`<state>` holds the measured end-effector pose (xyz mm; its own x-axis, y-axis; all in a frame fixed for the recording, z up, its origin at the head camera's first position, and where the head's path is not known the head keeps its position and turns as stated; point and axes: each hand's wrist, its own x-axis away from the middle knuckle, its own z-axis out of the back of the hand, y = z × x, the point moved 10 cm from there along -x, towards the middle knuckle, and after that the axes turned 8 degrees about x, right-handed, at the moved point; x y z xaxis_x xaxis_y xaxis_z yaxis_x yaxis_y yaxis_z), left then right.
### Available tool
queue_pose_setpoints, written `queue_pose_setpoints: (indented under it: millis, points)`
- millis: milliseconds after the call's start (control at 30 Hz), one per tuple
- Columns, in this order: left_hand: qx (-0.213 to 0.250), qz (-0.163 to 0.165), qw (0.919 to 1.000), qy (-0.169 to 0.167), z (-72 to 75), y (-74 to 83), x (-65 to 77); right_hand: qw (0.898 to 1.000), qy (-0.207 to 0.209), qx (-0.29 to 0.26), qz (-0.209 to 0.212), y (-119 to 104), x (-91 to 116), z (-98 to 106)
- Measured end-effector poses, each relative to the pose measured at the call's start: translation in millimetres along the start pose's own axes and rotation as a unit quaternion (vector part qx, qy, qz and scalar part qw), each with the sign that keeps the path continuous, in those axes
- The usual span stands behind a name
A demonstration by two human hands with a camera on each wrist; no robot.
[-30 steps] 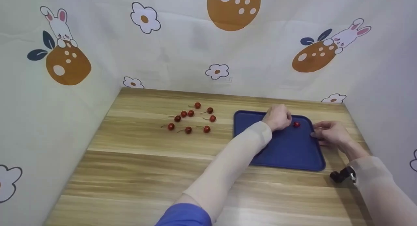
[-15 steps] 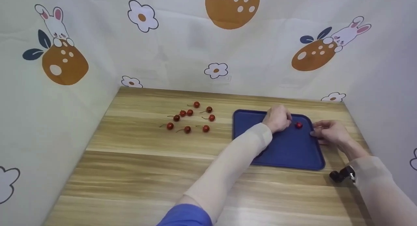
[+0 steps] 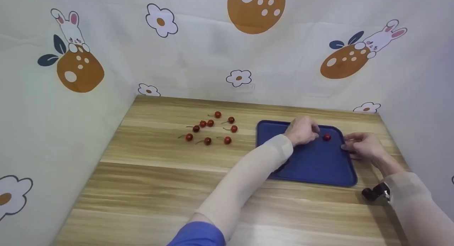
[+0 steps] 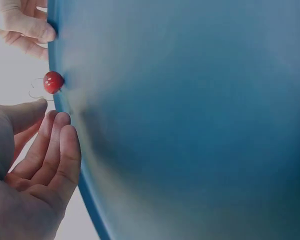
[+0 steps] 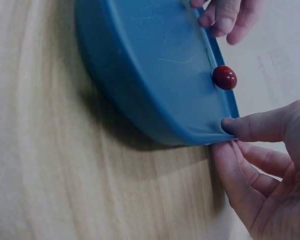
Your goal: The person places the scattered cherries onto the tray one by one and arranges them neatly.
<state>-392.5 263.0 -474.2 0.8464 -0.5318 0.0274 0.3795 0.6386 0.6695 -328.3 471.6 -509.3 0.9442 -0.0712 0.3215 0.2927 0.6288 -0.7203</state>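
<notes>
A blue tray (image 3: 322, 166) lies on the right of the table. On it, near the far right corner, sits one red cherry (image 3: 327, 137) with a thin stem, seen in the right wrist view. My left hand (image 3: 303, 130) reaches over the tray's far side, its loosely bent fingers just left of the cherry. In the left wrist view its thumb and fingers stand slightly apart, with the cherry (image 4: 53, 82) beyond the tips. My right hand (image 3: 364, 146) pinches the tray's right edge, with the thumb (image 5: 255, 126) on the rim and the fingers outside it.
Several red cherries with stems, one of them a dark cherry (image 3: 207, 141), lie on the wooden table (image 3: 152, 189) left of the tray. A patterned cloth wall (image 3: 198, 54) rises behind the table and on both sides. A black wrist camera (image 3: 375, 192) sits on my right wrist.
The cherry on the tray has shifted slightly to the right, away from my left fingers. My right hand keeps its hold on the tray edge, and the view has swung a little.
</notes>
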Motion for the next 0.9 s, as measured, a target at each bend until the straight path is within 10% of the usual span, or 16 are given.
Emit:
queue_pose_setpoints:
  millis: [500, 900]
  points:
    - [-0.03, -0.058, 0.9979, -0.008, 64.0, -16.0, 57.7, 1.0, -0.014, 0.003, 0.005, 1.4, 2.1, 4.1]
    - [-0.015, -0.072, 0.9972, 0.017, 136.0, -74.2, 120.2, 1.0, -0.031, -0.002, 0.007, 1.5, 1.7, -2.3]
